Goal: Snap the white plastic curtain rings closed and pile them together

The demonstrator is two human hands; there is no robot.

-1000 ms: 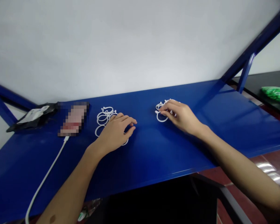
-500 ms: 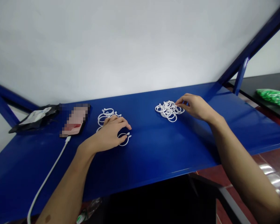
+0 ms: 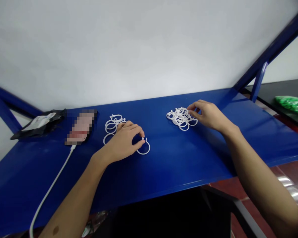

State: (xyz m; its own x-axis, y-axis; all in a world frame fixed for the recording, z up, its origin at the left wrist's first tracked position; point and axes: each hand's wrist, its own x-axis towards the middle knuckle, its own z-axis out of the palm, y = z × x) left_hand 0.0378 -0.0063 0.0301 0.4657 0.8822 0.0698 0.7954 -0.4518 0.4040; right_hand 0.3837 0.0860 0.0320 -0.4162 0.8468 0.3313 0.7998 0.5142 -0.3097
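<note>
Nothing is legible, the white label on the black packet being blurred.

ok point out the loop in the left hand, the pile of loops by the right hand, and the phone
Loop [image 3: 143,154]: head view, on its lower curve
Pile [image 3: 180,115]: head view, on the tangled middle
Phone [image 3: 80,127]: head view, mid-screen, pixelated

From the head, the view looks down across the table.
</note>
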